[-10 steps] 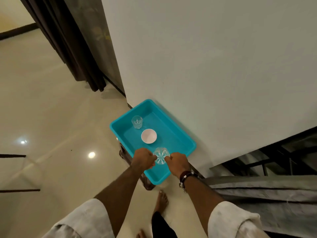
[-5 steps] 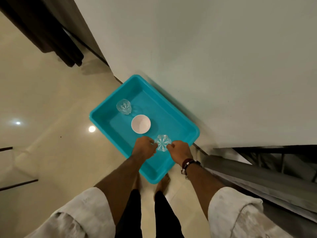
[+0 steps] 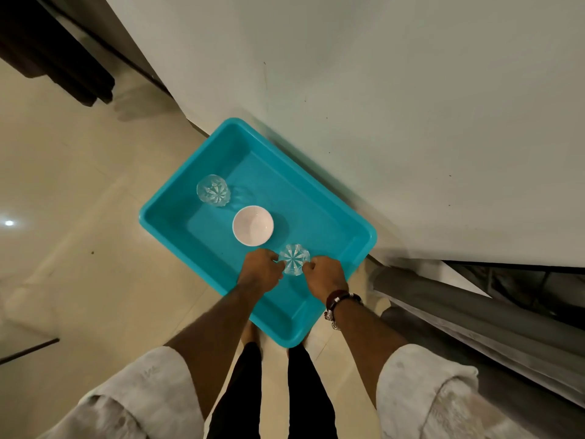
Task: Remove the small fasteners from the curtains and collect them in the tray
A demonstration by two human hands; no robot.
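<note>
Both hands steady a cut glass over the tray

Left hand (image 3: 261,270) and right hand (image 3: 323,274) pinch the glass (image 3: 293,259) between curled fingertips, each grip closed on it, above the turquoise tray (image 3: 364,245) at frame centre; no fasteners visible.

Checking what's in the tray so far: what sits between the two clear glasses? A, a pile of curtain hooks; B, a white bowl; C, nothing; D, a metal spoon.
B: a white bowl stands in the tray between the far glass and the near glass that both hands pinch.
</note>
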